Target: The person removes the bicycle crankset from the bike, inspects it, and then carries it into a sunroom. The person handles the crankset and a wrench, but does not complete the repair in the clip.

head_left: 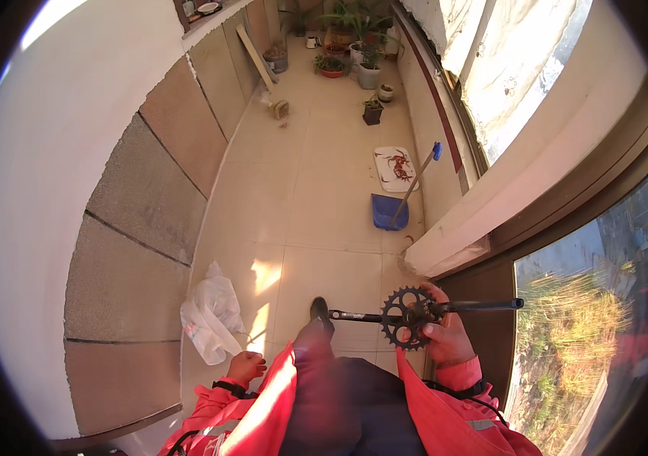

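Note:
My right hand [451,339] is closed around a black bicycle crankset [400,311]. Its toothed chainring faces up toward me, with one crank arm pointing left and the other reaching right toward the glass. The thumb presses beside the hub while the other fingers go behind the ring, partly hidden. Low on the left, my left hand [246,367] hangs with fingers curled in, and nothing shows in it. Just beyond that hand, a white plastic bag [213,311] lies on the floor by the wall; what it contains is not clear.
Ahead on the tiled floor [327,270] are a blue long-handled dustpan [389,213] and a white tray of red peppers [396,169]. Potted plants [368,74] stand at the far end. A tiled wall [141,190] runs along the left; a glass pane [582,327] is close on the right.

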`<state>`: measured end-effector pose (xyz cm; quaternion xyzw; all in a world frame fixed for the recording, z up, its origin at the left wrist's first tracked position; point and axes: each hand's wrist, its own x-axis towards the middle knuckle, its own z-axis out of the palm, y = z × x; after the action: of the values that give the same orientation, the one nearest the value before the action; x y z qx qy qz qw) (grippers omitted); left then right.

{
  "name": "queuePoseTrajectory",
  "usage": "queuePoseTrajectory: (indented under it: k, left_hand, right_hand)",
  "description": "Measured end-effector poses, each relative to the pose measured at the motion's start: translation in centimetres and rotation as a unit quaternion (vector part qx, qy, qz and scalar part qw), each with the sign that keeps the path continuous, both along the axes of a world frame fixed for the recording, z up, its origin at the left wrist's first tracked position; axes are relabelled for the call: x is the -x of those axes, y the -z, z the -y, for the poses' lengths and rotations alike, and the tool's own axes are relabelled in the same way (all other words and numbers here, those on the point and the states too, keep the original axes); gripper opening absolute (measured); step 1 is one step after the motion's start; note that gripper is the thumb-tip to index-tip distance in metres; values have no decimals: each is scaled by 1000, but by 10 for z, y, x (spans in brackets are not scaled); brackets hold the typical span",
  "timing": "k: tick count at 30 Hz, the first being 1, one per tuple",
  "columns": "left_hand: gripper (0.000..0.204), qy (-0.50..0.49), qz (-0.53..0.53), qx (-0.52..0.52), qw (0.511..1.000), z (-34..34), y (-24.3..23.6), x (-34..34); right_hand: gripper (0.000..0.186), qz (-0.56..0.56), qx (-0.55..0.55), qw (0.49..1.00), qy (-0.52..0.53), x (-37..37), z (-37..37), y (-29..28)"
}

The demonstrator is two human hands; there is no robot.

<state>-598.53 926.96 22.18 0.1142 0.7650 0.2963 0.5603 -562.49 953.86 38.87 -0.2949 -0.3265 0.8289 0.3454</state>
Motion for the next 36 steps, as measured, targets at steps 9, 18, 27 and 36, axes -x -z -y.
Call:
queuePoseTrajectory:
  k: [9,18,27,36]
  left_hand:
    - [36,-90,4,-76,993,-272,-15,179]
    - [37,-124,-29,-47,991,-494,-18,276]
    - [37,-81,-109,30,990,-675,-37,363]
    - [38,-90,-34,-13,995,-940,-3,542]
  right_hand:
    - [91,-30,24,999,-9,153,-239,-18]
    - [89,-24,18,997,-71,286,-508,11]
    - [90,-24,13,996,-80,426,-750,-3]
    - [97,-5,-15,1000,0,546,-961,13]
